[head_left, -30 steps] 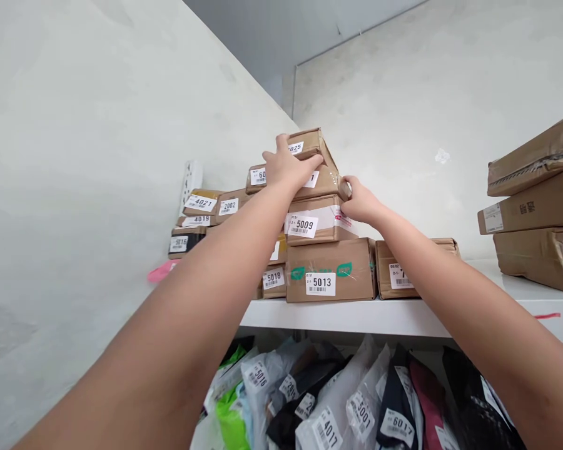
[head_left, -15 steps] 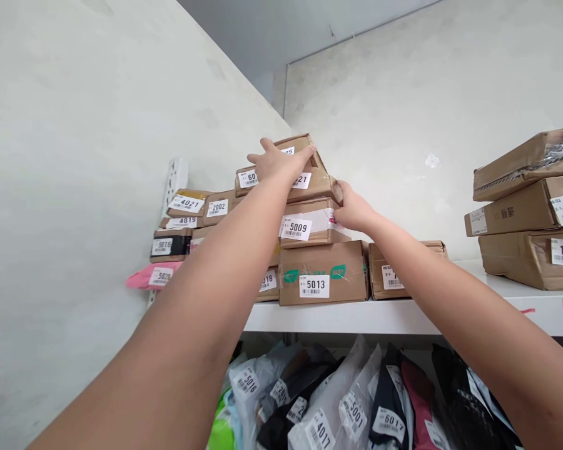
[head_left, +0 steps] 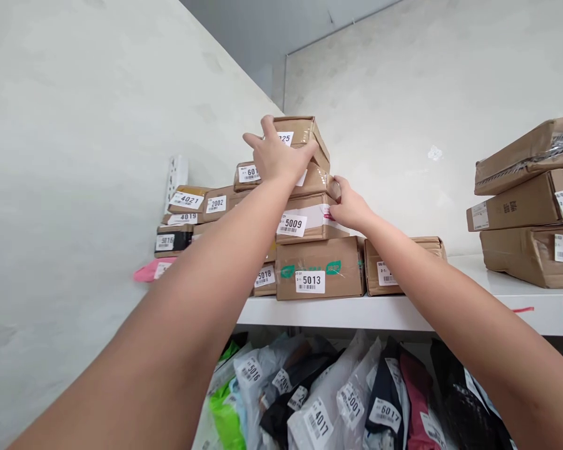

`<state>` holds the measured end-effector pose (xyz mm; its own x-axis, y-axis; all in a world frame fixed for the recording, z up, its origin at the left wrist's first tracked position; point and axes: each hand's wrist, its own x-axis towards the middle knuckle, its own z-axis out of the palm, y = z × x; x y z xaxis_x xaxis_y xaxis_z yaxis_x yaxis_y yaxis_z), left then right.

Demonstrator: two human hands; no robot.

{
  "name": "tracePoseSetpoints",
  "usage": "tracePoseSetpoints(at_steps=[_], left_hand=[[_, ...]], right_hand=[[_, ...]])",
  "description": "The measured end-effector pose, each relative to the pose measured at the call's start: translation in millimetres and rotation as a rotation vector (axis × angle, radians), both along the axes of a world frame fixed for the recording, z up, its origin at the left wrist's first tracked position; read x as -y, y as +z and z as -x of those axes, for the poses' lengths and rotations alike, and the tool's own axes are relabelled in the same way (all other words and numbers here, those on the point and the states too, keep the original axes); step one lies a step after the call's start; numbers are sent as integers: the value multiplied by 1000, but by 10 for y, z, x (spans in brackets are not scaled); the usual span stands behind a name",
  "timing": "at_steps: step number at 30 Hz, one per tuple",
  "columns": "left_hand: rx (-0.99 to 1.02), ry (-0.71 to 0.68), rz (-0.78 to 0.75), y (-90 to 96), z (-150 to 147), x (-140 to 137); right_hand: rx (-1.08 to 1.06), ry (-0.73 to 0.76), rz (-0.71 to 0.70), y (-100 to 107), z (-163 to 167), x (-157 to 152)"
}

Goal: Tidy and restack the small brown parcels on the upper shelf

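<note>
In the upper middle, the left hand (head_left: 279, 156) spreads its fingers across the front of the top box (head_left: 300, 128); I cannot tell if they grip. Just right of it, the right hand (head_left: 351, 207) bends its fingers at the end of the box below (head_left: 319, 178); how tight, I cannot tell. Best keep both boxes flat. Left to right, I read label 4021 (head_left: 187, 199), label 2002 (head_left: 216, 204), label 5009 (head_left: 292, 225) and label 5013 (head_left: 310, 281).

Matt cardboard boxes (head_left: 301, 129), smooth shelf (head_left: 328, 314), crinkled, shiny plastic bags (head_left: 338, 374), matt wall (head_left: 380, 112)
</note>
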<state>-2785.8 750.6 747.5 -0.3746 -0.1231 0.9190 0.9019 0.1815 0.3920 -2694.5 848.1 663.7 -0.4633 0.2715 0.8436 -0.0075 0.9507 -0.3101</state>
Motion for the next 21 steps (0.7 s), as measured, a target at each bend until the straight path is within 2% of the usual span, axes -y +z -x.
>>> tracePoseSetpoints(at_steps=[3,10,21], left_hand=[[3,31,22,-29,10,-6],[68,9,70,28,-5,25],[63,-5,63,-25,118,-152]], right_hand=[[-8,-6,-1,-9,-4,21],[-56,7,-13,-98,-8,24],[-54,38,-26,-101,31,-53]])
